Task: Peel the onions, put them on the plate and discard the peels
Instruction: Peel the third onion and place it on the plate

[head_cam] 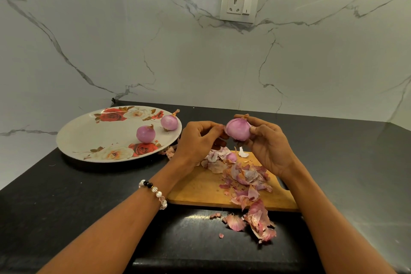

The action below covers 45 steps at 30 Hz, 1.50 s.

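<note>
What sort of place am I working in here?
Most likely a home kitchen: a black stone countertop against a white marble-patterned wall, with a wooden cutting board and a rose-printed round plate.

The plate (89, 138) sat on the counter (44, 196), left of the cutting board (200, 187). Two onions (145, 134) lay on the plate's right side. Peels (244, 178) lay on the board and spilled in front of it. A wall socket (239, 4) was behind.

Home kitchen, black stone counter (66, 196), marble-look wall (178, 51) with socket (239, 4), floral plate (89, 138), wooden cutting board (200, 187), onion peels (246, 176)
</note>
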Each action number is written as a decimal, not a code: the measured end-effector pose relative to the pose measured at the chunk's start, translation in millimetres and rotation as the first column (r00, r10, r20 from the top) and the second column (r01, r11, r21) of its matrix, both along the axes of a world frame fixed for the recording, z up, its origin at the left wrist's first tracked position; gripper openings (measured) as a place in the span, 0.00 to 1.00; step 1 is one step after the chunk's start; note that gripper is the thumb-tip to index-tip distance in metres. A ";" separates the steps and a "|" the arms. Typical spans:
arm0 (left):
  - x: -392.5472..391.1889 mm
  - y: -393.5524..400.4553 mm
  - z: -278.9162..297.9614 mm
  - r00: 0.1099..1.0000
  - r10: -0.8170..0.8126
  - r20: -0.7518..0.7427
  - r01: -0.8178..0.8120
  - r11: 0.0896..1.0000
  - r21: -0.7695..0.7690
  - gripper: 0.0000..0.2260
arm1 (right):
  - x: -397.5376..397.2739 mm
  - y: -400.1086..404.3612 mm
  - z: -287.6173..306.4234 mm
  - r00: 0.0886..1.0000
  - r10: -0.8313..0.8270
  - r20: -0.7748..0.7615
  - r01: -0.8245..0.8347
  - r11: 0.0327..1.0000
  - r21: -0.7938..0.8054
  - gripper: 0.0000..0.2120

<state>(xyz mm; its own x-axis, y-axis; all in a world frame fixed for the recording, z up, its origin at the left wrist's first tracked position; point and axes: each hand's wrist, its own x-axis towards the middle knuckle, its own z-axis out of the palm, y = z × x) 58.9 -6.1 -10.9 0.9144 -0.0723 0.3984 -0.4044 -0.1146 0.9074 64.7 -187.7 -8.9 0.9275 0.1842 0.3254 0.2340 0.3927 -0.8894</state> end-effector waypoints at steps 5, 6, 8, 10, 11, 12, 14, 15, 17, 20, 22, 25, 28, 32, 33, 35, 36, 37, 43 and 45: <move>-5.9 -1.5 3.7 0.992 -0.124 -0.038 0.119 0.987 -0.109 0.09 | -0.7 -0.9 1.8 1.000 0.028 -0.005 -0.027 1.000 0.010 0.20; -5.9 -0.7 3.2 0.992 -0.117 -0.046 0.111 0.987 -0.119 0.09 | -0.8 -0.4 1.6 0.999 0.041 -0.008 -0.041 0.999 0.002 0.20; -5.7 0.4 2.6 0.993 -0.108 -0.053 0.101 0.987 -0.126 0.06 | -1.9 0.5 1.4 0.998 0.060 -0.012 -0.060 0.998 0.001 0.19; -5.0 1.1 2.2 0.994 -0.095 -0.053 0.088 0.989 -0.122 0.06 | -2.4 0.2 0.9 0.997 0.077 -0.008 -0.077 0.997 0.017 0.17; -4.7 1.8 2.5 0.996 -0.082 -0.048 0.076 0.991 -0.110 0.06 | -3.0 0.2 1.1 0.996 0.084 -0.007 -0.084 0.996 0.024 0.16; -4.2 2.6 2.5 0.998 -0.064 -0.029 0.062 0.995 -0.082 0.07 | -3.2 0.2 1.4 0.996 0.088 -0.008 -0.088 0.996 0.030 0.17; -1.8 5.1 1.6 0.997 -0.012 0.071 0.008 0.999 0.045 0.07 | -3.5 -0.4 1.8 0.996 0.087 -0.015 -0.087 0.996 0.024 0.19; -0.6 6.1 0.5 0.990 0.016 0.140 -0.034 0.991 0.127 0.07 | -3.4 -0.6 2.0 0.996 0.083 -0.018 -0.083 0.996 0.013 0.19; 1.1 6.8 -2.7 0.964 0.048 0.263 -0.116 0.962 0.249 0.07 | -3.1 -1.1 1.1 0.997 0.078 -0.022 -0.078 0.997 -0.012 0.20; 3.3 4.5 -6.6 0.925 0.041 0.378 -0.184 0.919 0.350 0.08 | -0.9 -1.4 -0.9 0.998 0.051 -0.030 -0.053 0.997 -0.049 0.21; 4.8 4.6 -6.1 0.930 0.038 0.366 -0.178 0.917 0.357 0.08 | 0.7 -2.6 -1.9 0.999 0.025 -0.031 -0.027 0.998 -0.062 0.21; 5.9 6.4 -2.7 0.963 0.039 0.265 -0.127 0.937 0.325 0.09 | 2.6 -5.7 -2.5 1.000 0.001 -0.013 -0.003 0.996 -0.090 0.21; 4.1 7.2 -0.7 0.981 -0.024 0.194 -0.036 0.954 0.299 0.10 | 2.9 -7.3 -3.9 1.000 0.016 0.021 -0.013 0.988 -0.156 0.21; 4.8 9.3 -2.1 0.984 -0.047 0.170 -0.010 0.947 0.321 0.10 | 1.6 -7.3 -4.5 0.995 -0.010 0.099 0.041 0.950 -0.309 0.20; 4.9 9.9 -1.9 0.984 -0.043 0.170 -0.015 0.945 0.325 0.10 | 1.2 -7.4 -4.2 0.994 -0.012 0.109 0.047 0.942 -0.331 0.19; 4.2 11.2 -1.0 0.984 -0.042 0.171 -0.014 0.949 0.314 0.10 | 0.2 -7.7 -4.0 0.992 -0.012 0.124 0.058 0.927 -0.371 0.19; 3.5 11.5 -0.4 0.984 -0.045 0.173 -0.011 0.952 0.305 0.10 | -0.3 -8.0 -3.9 0.991 -0.015 0.131 0.066 0.918 -0.391 0.19; 3.0 11.9 -0.3 0.983 -0.046 0.180 -0.009 0.955 0.296 0.10 | -0.7 -8.2 -3.8 0.991 -0.018 0.134 0.071 0.910 -0.409 0.19; 3.6 12.5 -2.4 0.944 -0.014 0.328 -0.097 0.943 0.317 0.10 | -3.8 -6.0 -2.4 0.994 -0.018 0.109 0.063 0.903 -0.425 0.17; 3.5 12.1 -3.1 0.924 -0.013 0.383 -0.126 0.934 0.333 0.10 | -5.3 -5.0 -1.7 0.994 -0.017 0.111 0.062 0.907 -0.417 0.16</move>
<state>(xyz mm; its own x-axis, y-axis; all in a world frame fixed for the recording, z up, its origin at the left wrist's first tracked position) 62.4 6.0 -14.0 0.7092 -0.2211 0.6695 -0.6879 -0.4250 0.5884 59.4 -192.7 -10.6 0.9027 0.2880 0.3197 0.3401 -0.0224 -0.9401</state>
